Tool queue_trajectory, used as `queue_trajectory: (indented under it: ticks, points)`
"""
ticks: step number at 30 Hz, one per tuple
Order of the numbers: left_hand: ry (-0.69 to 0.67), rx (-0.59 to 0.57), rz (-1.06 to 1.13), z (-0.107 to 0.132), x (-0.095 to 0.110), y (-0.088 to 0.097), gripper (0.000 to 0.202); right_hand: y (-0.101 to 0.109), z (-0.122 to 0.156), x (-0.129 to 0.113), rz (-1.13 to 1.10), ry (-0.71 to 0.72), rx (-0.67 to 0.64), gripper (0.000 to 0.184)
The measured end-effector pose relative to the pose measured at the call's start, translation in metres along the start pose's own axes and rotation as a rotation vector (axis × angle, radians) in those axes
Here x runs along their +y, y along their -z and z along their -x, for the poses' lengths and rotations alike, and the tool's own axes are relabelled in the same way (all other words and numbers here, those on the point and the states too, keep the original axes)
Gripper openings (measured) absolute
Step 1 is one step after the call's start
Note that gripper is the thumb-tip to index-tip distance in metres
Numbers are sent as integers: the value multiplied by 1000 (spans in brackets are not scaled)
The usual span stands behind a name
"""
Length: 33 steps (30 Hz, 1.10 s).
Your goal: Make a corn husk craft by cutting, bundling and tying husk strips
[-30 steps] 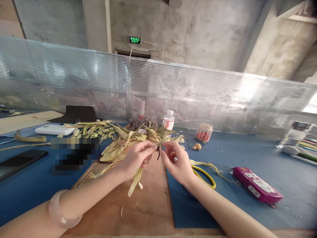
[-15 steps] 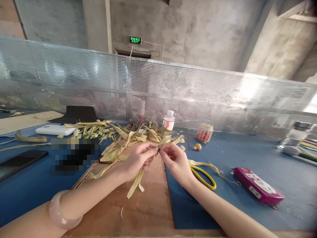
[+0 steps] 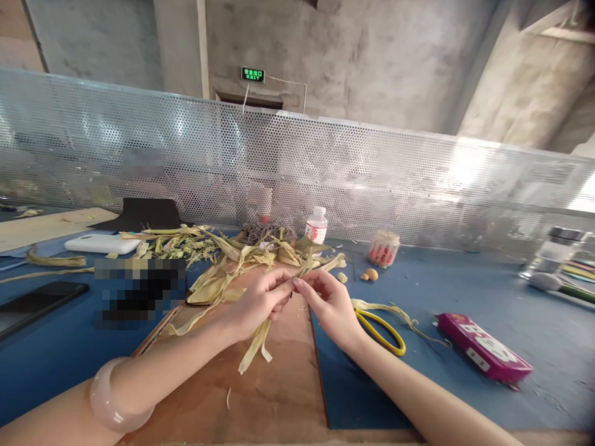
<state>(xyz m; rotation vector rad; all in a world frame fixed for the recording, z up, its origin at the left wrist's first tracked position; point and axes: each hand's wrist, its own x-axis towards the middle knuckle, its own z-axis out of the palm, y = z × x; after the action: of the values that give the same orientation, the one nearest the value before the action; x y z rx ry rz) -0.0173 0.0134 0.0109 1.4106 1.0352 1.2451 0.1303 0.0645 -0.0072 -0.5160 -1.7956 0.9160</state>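
Note:
Over the brown board, my left hand (image 3: 266, 296) is closed around a bundle of dry corn husk (image 3: 253, 353), whose pale strips hang out below the fingers. My right hand (image 3: 329, 302) meets it at the fingertips, thumb and forefinger pinched on the husk. A small dark bit shows where the fingertips touch, too small to make out. Behind both hands lies a heap of loose corn husks (image 3: 216, 282). A yellow-handled tool (image 3: 388, 344), its other end hidden, rests beside my right wrist along with a thin husk strip (image 3: 409, 319).
A white-capped bottle (image 3: 317, 228) and a jar with red contents (image 3: 384, 249) stand behind. A purple packet (image 3: 483, 348) is at right, a clear flask (image 3: 553, 253) farther off. Left are a black phone (image 3: 41, 305) and a white case (image 3: 103, 243). A perforated metal screen (image 3: 395, 186) closes the back.
Fingertips of both hands have shifted slightly at the pinch, and the dark bit between them is less visible. Both arms stay nearly in place.

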Motion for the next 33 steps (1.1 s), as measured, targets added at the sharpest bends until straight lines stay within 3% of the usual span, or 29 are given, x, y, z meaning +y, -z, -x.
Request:
queue_trajectory:
  ticks: [6,14,26,33]
  points:
    - [22,-28,31,0,1,0,24,2,0,0,11,4,-16,25]
    - [41,-34,110,0,0,2,25,5,-2,-2,7,27,72,23]
    - [64,-112,147,0,-2,2,25,6,-1,0,2,9,-64,25]
    - [66,-124,148,-2,-5,4,23,9,-1,-4,-12,34,-32,22]
